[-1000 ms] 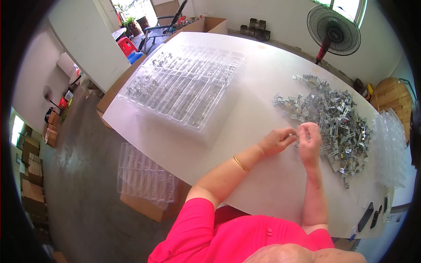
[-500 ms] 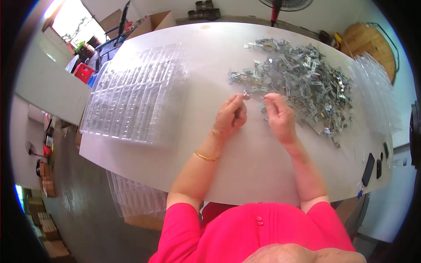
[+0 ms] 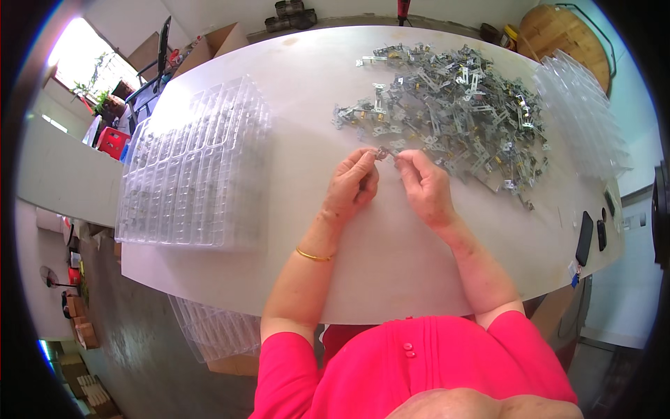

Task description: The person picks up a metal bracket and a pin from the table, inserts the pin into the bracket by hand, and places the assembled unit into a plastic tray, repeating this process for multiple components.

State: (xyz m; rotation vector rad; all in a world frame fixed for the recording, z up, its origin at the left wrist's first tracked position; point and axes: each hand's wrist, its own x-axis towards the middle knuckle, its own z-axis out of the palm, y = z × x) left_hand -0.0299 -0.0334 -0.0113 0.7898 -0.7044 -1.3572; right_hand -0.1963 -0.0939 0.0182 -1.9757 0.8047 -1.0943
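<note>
Between my two hands is a small silvery metal part (image 3: 383, 153), in front of a wide heap of similar metal parts (image 3: 460, 105). My left hand (image 3: 352, 183) pinches it between thumb and fingertips, the other fingers curled in. The fingertips of my right hand (image 3: 424, 187) are closed at the part's right side, touching it or a piece joined to it; the fingers cover much of it. Left of my hands stands a stack of clear plastic trays (image 3: 192, 167), with small pieces showing in their long compartments.
More clear plastic trays (image 3: 583, 119) lean at the table's right edge. A black phone (image 3: 585, 238) and a smaller dark object (image 3: 601, 235) lie at the right front. Below the table's left front edge are further clear trays (image 3: 213, 328). The pale table (image 3: 300, 279) has a curved edge.
My right hand has come left to meet the left hand, its fingertips now at the metal part. The left hand still pinches it. The whole view has shifted slightly.
</note>
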